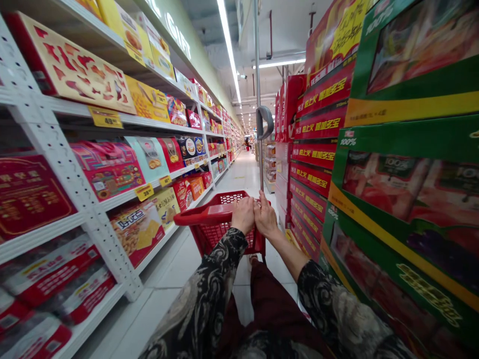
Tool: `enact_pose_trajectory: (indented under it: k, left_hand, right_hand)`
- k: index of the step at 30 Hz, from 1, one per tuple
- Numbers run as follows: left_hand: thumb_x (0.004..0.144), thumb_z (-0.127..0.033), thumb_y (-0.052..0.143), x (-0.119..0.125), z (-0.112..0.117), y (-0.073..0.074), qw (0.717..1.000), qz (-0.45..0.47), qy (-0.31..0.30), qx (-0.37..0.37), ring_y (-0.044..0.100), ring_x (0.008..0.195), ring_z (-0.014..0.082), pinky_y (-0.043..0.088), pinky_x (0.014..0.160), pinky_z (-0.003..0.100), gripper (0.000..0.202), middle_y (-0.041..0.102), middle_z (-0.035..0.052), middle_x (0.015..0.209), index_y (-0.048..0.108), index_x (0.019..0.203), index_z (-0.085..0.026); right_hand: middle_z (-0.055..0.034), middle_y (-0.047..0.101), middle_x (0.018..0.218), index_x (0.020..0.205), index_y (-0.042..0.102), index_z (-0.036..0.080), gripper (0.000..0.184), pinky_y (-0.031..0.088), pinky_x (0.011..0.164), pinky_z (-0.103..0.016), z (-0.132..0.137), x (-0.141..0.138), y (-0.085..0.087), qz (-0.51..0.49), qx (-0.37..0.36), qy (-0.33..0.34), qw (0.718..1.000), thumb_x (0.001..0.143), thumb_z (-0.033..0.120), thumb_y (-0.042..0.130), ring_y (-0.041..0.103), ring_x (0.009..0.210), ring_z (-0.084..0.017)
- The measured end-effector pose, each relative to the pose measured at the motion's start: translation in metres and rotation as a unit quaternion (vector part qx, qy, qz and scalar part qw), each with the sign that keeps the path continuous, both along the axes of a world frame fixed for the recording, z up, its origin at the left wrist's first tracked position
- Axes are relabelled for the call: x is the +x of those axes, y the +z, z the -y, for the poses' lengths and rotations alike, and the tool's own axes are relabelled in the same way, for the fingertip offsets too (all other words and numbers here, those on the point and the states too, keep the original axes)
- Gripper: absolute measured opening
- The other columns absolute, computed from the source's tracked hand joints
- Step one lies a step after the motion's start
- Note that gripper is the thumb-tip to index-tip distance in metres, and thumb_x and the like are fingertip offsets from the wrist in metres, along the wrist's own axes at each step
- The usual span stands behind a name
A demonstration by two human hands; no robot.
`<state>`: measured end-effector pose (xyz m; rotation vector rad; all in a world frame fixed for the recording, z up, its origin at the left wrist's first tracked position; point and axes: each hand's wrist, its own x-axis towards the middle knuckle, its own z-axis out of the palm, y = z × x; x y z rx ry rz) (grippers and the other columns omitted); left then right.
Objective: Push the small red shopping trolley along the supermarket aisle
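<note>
Patterned black sleeves (198, 294) are reaching forward, the left hand (243, 215) and right hand (266, 217) gripping the plastic handle (194, 217) of a red shopping basket (224, 232), which looks light, stiff and best held there.

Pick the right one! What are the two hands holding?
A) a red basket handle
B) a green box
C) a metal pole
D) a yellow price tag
A: the left hand and the right hand both rest wrapped over the red handle of the red shopping basket.
</note>
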<state>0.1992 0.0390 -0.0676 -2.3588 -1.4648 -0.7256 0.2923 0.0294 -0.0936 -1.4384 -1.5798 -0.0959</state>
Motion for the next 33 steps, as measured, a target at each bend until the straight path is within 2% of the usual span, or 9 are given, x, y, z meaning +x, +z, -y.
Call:
enact_pose_trajectory:
  k: [3,6,9,11,19,23,27,29,33]
  left_hand:
    - [0.089,-0.025,0.030,-0.007,-0.004,-0.011,1.000,0.007,0.012,0.011,0.045,0.118,0.0219,0.020,0.107,0.049,0.038,0.052,0.0097,0.128,0.046,0.123,-0.020]
    - [0.088,-0.025,0.033,-0.039,-0.004,-0.013,0.999,-0.006,0.017,0.027,0.046,0.118,0.0209,0.011,0.109,0.052,0.037,0.052,0.0066,0.129,0.047,0.122,-0.024]
    - [0.087,-0.023,0.032,-0.074,-0.004,-0.010,0.996,-0.003,0.072,0.043,0.044,0.120,0.0214,0.008,0.111,0.051,0.039,0.051,0.0078,0.131,0.048,0.122,-0.023]
    - [0.087,-0.022,0.032,-0.085,-0.003,-0.008,0.995,-0.003,0.085,0.049,0.043,0.122,0.0214,0.008,0.111,0.051,0.040,0.049,0.0082,0.133,0.048,0.123,-0.022]
    - [0.087,-0.025,0.035,-0.037,0.002,-0.021,0.997,-0.056,-0.017,0.052,0.036,0.127,0.0230,0.017,0.108,0.051,0.043,0.046,0.0043,0.136,0.045,0.128,-0.026]
    - [0.086,-0.022,0.037,-0.061,-0.003,-0.025,0.995,-0.053,-0.016,0.088,0.043,0.122,0.0228,0.013,0.109,0.054,0.042,0.051,0.0060,0.132,0.048,0.126,-0.027]
    - [0.085,-0.020,0.038,-0.093,-0.008,-0.023,0.991,-0.016,0.066,0.115,0.049,0.114,0.0235,0.017,0.108,0.054,0.039,0.055,0.0083,0.127,0.053,0.120,-0.024]
    - [0.084,-0.020,0.039,-0.091,-0.008,-0.022,0.991,-0.008,0.071,0.114,0.049,0.115,0.0237,0.021,0.106,0.054,0.039,0.056,0.0088,0.126,0.054,0.120,-0.023]
    - [0.086,-0.020,0.036,-0.054,-0.005,-0.027,0.994,-0.002,0.023,0.106,0.047,0.118,0.0241,0.017,0.107,0.057,0.040,0.054,0.0090,0.129,0.052,0.122,-0.023]
  right_hand:
    - [-0.0128,0.054,0.124,0.141,0.023,0.012,0.053,0.035,0.093,-0.033,-0.001,0.002,-0.004,0.021,0.002,-0.002,1.000,0.091,0.029,0.030,0.050,0.112,-0.020]
    - [-0.0125,0.053,0.125,0.141,0.025,0.013,0.052,0.034,0.093,-0.033,-0.001,0.001,-0.007,0.026,0.000,0.001,1.000,0.091,0.027,0.032,0.048,0.114,-0.020]
    - [-0.0120,0.050,0.130,0.140,0.028,0.013,0.052,0.033,0.093,-0.033,0.000,-0.003,-0.009,0.019,0.008,0.005,1.000,0.090,0.027,0.035,0.047,0.116,-0.021]
    - [-0.0120,0.047,0.133,0.138,0.030,0.013,0.051,0.032,0.094,-0.034,0.001,-0.007,-0.010,0.021,0.015,0.007,1.000,0.089,0.026,0.036,0.044,0.118,-0.021]
    - [-0.0127,0.047,0.133,0.138,0.031,0.013,0.049,0.033,0.093,-0.034,0.002,-0.006,-0.014,0.030,0.026,0.014,0.999,0.091,0.027,0.036,0.046,0.118,-0.020]
    - [-0.0129,0.048,0.133,0.138,0.030,0.013,0.051,0.032,0.093,-0.035,0.002,0.000,-0.014,0.036,0.027,0.019,0.999,0.090,0.026,0.038,0.048,0.116,-0.020]
    - [-0.0125,0.048,0.133,0.138,0.030,0.014,0.051,0.028,0.098,-0.037,0.000,-0.001,-0.008,0.020,0.019,0.025,0.999,0.089,0.025,0.039,0.047,0.117,-0.020]
    - [-0.0123,0.047,0.134,0.138,0.030,0.014,0.050,0.024,0.102,-0.039,-0.003,-0.006,-0.004,0.012,0.018,0.027,0.999,0.090,0.026,0.038,0.044,0.120,-0.020]
    - [-0.0120,0.046,0.135,0.137,0.032,0.015,0.048,0.017,0.106,-0.042,-0.010,-0.018,0.000,0.023,0.015,0.046,0.999,0.091,0.028,0.036,0.041,0.124,-0.019]
